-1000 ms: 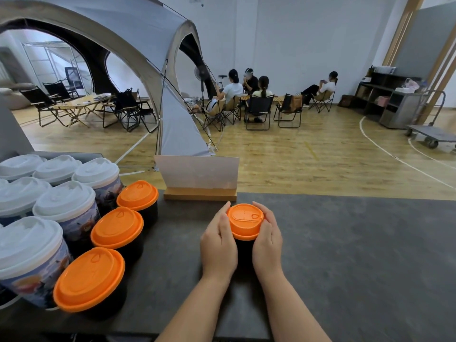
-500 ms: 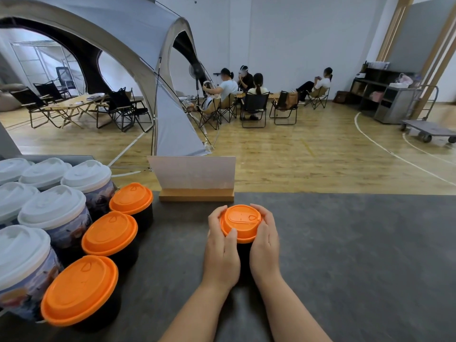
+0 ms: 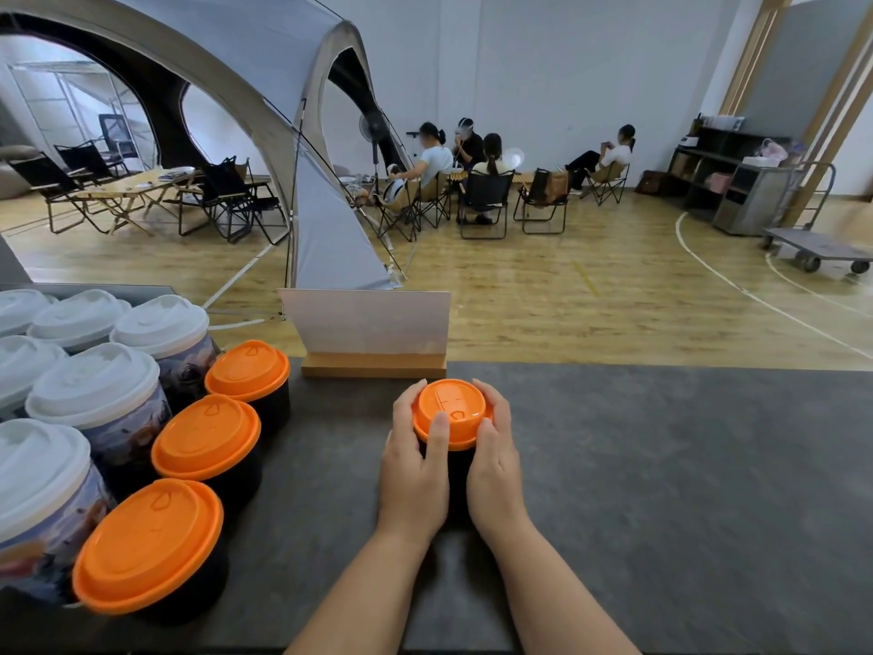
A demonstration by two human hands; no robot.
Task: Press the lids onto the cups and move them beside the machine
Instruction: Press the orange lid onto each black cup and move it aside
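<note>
Head view had a dark grey counter (image 3: 661, 489) running the full width, its far edge dropping off to wood floor. Far left was packed: white-lidded cups (image 3: 94, 385) bunched together, then a diagonal line of three black cups with orange lids (image 3: 206, 434) just beside them, the nearest one close to the counter's front edge. Between that line and the hands was a strip of bare counter. A white sign on a wooden base (image 3: 371, 330) stood at the far edge, just behind the hands.

The black cup (image 3: 456, 470) sat upright near the middle, mostly hidden. Its orange lid (image 3: 451, 411) looked level, with a raised oval tab on top. Left hand (image 3: 415, 465) was curled around the cup's left side, thumb lying on the lid. Right hand (image 3: 496, 465) wrapped the other side, thumb at the rim. Everything right of the hands was open counter out to the picture's edge.
</note>
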